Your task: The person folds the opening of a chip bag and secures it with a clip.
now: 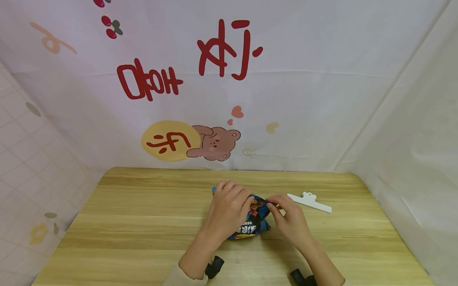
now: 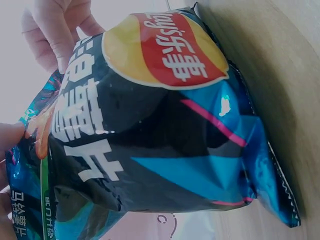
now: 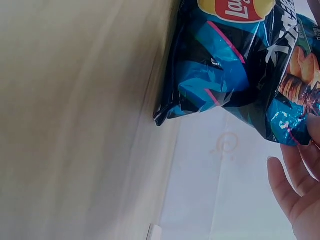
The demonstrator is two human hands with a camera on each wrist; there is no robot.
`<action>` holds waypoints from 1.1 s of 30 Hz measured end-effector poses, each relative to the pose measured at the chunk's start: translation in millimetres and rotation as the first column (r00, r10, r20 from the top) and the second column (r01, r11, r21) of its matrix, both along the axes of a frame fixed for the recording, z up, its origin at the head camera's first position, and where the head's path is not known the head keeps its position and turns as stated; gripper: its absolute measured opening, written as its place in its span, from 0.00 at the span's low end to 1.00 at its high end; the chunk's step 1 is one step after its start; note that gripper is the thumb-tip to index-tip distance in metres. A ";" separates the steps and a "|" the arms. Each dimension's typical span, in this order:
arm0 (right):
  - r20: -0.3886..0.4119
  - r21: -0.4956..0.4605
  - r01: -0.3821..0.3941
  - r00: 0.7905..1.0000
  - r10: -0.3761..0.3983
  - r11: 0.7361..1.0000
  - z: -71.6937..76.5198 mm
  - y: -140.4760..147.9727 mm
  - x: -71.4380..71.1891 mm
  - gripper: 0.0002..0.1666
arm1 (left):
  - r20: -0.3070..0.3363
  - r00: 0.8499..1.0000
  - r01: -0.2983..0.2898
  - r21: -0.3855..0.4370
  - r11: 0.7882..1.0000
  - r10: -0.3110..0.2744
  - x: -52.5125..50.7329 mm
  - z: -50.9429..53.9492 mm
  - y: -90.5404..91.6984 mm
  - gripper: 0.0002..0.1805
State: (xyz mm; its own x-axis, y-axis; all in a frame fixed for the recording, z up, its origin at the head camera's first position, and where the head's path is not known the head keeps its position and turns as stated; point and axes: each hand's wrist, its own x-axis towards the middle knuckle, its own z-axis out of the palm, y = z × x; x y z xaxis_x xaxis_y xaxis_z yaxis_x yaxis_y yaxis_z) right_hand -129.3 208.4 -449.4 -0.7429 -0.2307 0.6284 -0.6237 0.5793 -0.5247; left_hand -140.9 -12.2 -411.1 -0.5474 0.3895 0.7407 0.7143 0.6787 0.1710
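Observation:
A blue and black Lay's potato chip bag (image 1: 251, 222) stands near the middle of the table, puffed out, its yellow and red logo showing in the left wrist view. My left hand (image 1: 229, 205) grips the upper part of the bag from the left, thumb (image 2: 11, 134) on the front face. At the upper right corner my right hand (image 1: 291, 220) pinches the bag's edge between thumb and fingers. The right wrist view shows these fingers (image 3: 287, 187) under that crinkled corner. No opening in the bag is visible.
A long white sealing clip (image 1: 310, 202) lies on the wooden table (image 1: 143, 222), right of and behind the bag. Behind the table hangs a white printed cloth (image 1: 304, 99). Black wrist-worn pieces (image 1: 214, 267) show near both forearms.

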 end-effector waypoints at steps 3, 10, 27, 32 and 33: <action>-0.001 0.004 0.008 1.000 -0.008 1.000 -1.1 1.6 -1.8 0.17 | 0.002 1.000 0.009 0.019 1.000 -0.009 -0.4 0.0 -0.4 0.05; -0.009 0.018 0.025 1.000 -0.024 1.000 -2.9 6.7 -4.3 0.15 | 0.016 1.000 0.020 0.062 0.998 -0.021 -0.8 0.8 -2.0 0.04; -0.011 0.026 0.041 0.999 -0.041 0.999 -2.4 13.6 -3.6 0.17 | 0.030 0.999 0.026 0.080 0.996 -0.029 -0.3 1.1 -2.7 0.07; -0.041 0.029 0.040 0.998 -0.039 0.999 -3.0 14.0 -3.4 0.18 | 0.034 0.999 0.036 0.071 0.997 -0.039 0.0 2.7 -3.3 0.16; -0.051 0.029 0.040 0.998 -0.038 0.999 -3.2 14.3 -3.5 0.18 | 0.033 0.999 0.037 0.067 0.997 -0.039 0.0 3.2 -3.3 0.16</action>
State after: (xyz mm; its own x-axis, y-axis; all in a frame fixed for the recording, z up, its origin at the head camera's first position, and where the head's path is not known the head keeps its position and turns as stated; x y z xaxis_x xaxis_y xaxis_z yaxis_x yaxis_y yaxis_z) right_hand -132.8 222.7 -452.6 -0.7192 -0.2218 0.6584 -0.6256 0.6189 -0.4749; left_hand -140.9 -15.6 -407.9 -0.5586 0.3611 0.7467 0.7324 0.6373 0.2397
